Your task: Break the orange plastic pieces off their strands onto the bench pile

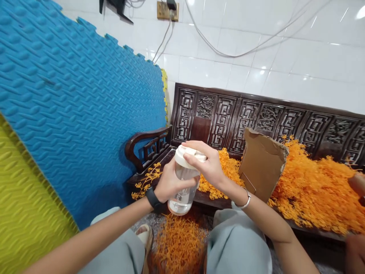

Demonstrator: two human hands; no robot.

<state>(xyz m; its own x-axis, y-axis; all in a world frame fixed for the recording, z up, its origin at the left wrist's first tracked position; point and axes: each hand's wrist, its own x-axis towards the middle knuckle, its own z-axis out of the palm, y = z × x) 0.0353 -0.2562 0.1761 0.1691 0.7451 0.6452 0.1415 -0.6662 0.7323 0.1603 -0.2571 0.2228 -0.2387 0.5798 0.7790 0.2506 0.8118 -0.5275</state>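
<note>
A clear plastic bottle [184, 190] with a cream lid [185, 155] is held upright in front of me, above my knees. My left hand [170, 182] is wrapped round the bottle's body; a black watch sits on that wrist. My right hand [207, 161] grips the lid from above, fingers closed over its top; a thin bangle is on that wrist. A little water shows in the bottle's bottom.
A dark carved wooden bench [228, 118] carries heaps of orange strands [310, 190] and a torn cardboard piece [264, 167]. More orange strands [179, 243] lie on the floor between my legs. Blue [71, 106] and yellow [25, 201] foam mats lean at left. Another person's hand [356, 182] shows at the right edge.
</note>
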